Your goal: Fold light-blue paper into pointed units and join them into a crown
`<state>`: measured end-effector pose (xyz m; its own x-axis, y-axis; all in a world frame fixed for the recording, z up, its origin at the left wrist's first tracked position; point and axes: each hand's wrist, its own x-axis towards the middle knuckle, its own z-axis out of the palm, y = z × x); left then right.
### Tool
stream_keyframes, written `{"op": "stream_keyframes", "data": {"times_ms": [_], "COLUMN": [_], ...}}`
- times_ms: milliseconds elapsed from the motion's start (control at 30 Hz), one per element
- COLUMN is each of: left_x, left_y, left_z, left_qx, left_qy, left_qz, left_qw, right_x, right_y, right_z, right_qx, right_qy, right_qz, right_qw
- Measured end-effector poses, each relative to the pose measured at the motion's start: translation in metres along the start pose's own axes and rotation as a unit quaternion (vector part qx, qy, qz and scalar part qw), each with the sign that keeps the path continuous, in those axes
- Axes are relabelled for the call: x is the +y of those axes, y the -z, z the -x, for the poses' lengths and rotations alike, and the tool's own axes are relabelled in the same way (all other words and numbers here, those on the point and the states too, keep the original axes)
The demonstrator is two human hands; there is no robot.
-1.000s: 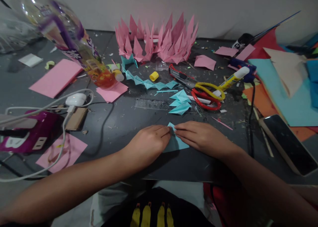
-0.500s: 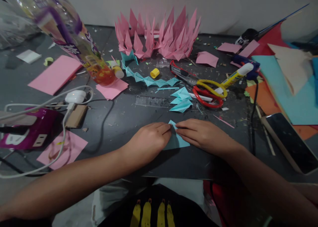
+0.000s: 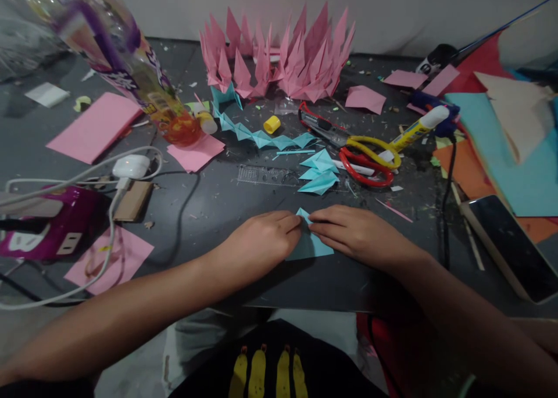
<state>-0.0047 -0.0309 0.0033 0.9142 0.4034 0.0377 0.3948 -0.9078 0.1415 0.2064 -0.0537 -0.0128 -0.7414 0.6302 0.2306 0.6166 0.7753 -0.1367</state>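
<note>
A light blue sheet of paper (image 3: 313, 246) lies on the dark table, its top point folded to a peak between my hands. My left hand (image 3: 272, 235) is closed, its fingertips pressing the paper's left edge near the peak. From the other side, the fingers of my right hand (image 3: 349, 226) are pinched together on the right edge. Both thumbs are hidden. Just beyond are folded light blue paper pieces (image 3: 320, 174) and a clear plastic ruler (image 3: 265, 175). Farther back, a chain of blue folded paper (image 3: 261, 137) curves below a ring of pink paper petals (image 3: 250, 75).
Right of the blue pieces lie scissors (image 3: 370, 177), a box cutter (image 3: 320, 126) and a glue stick (image 3: 421, 128). A phone (image 3: 517, 247) rests far right by coloured sheets (image 3: 501, 160). On the left stand a bottle (image 3: 143, 78) and a purple power strip (image 3: 65, 223) with cables.
The view has shifted very slightly. Both hands stay at the blue paper, with hardly any visible movement of the fingers.
</note>
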Motion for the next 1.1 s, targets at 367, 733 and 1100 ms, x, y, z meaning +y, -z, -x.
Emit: {"op": "stream_keyframes", "data": {"times_ms": [367, 733, 1100], "left_x": [-0.005, -0.007, 0.002], "left_y": [-0.003, -0.005, -0.002], "left_z": [0.0, -0.004, -0.004], "left_qx": [0.022, 0.018, 0.025], "left_qy": [0.009, 0.015, 0.044], "left_qz": [0.003, 0.016, -0.008], "left_qw": [1.0, 1.0, 0.999], "right_x": [0.0, -0.002, -0.025], "right_y": [0.001, -0.001, 0.004], "right_z": [-0.001, -0.002, -0.007], "right_qx": [-0.006, -0.013, 0.02], "right_qy": [-0.003, -0.008, -0.058], "right_qz": [0.01, 0.015, 0.084], "right_qw": [1.0, 1.0, 0.995]}}
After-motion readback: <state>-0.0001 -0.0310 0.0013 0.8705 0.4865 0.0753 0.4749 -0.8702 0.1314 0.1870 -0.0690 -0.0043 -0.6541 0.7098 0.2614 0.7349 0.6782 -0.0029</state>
